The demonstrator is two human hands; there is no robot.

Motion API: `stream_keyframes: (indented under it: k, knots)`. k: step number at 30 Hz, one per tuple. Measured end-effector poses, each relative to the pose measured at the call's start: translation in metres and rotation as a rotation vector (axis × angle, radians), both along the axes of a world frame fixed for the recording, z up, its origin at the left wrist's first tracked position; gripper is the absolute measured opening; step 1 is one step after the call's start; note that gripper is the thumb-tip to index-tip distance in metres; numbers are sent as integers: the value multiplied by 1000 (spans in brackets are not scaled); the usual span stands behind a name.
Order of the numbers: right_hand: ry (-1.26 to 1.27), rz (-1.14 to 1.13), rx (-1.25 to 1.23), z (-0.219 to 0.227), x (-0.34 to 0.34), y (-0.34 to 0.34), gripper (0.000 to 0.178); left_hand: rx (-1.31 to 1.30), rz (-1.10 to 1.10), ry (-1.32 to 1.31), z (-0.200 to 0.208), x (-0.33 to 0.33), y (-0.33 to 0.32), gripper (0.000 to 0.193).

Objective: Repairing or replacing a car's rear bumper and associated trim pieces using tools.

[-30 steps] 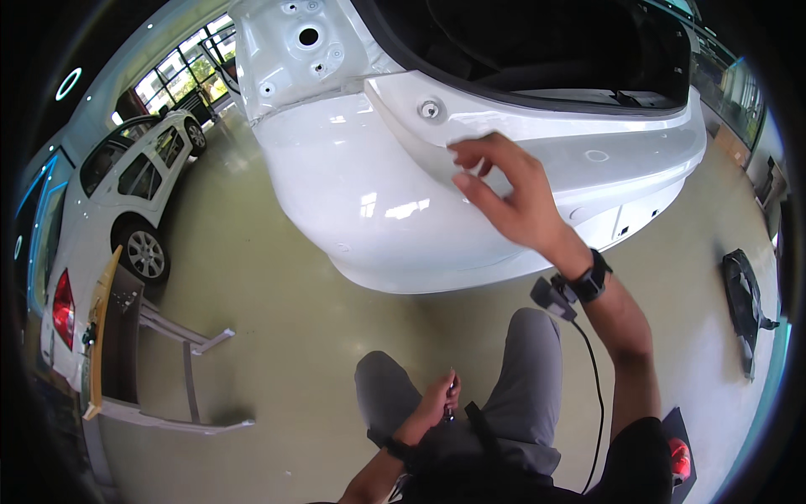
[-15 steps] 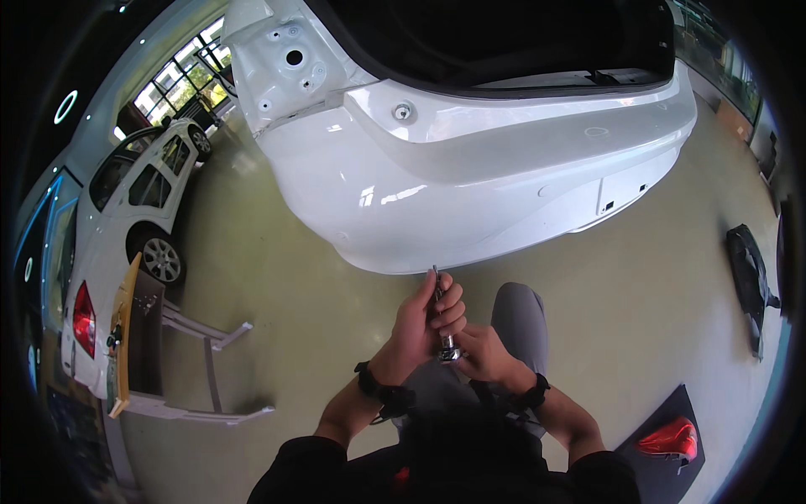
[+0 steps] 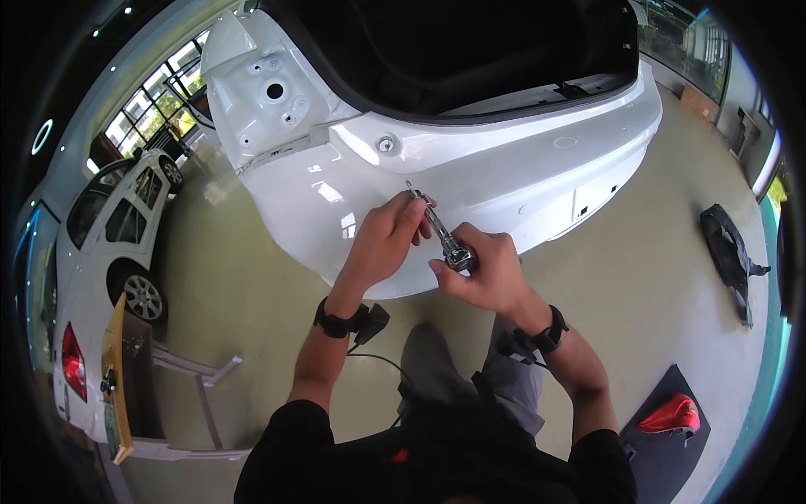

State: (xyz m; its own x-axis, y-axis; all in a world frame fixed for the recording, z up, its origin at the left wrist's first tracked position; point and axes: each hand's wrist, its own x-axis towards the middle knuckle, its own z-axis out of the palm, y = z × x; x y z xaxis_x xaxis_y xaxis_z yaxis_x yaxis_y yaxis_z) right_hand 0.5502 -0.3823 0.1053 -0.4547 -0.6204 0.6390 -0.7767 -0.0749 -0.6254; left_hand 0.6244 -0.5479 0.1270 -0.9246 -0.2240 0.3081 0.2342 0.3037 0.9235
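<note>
While we kneel behind the white car's rear bumper (image 3: 470, 189), our left hand (image 3: 382, 244) pinches the thin far end of a metal ratchet tool (image 3: 441, 231) with its fingers pressed together, and our right hand (image 3: 487, 273) wraps its near head. We judge the tool not ready yet; the bumper fastener hole (image 3: 385, 144) sits untouched beyond.

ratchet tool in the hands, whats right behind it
Behind the ratchet tool is the white rear bumper of the open-boot car. The left hand and right hand cover the bumper's lower edge.
</note>
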Motion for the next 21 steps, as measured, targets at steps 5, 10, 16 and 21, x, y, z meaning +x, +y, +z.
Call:
stream_keyframes:
  k: [5,10,16,21]
  knots:
    - [145,-99,29,39,-17,-21,27,-874,439,496,14,-8,-36,7]
    - [420,-160,96,46,-39,-52,25,-917,488,703,6,-11,-57,7]
    - [515,-139,24,45,-56,-62,26,-996,437,627,7,-8,-51,6]
    - [521,-111,31,34,-58,-67,25,-935,447,684,-1,-9,-58,6]
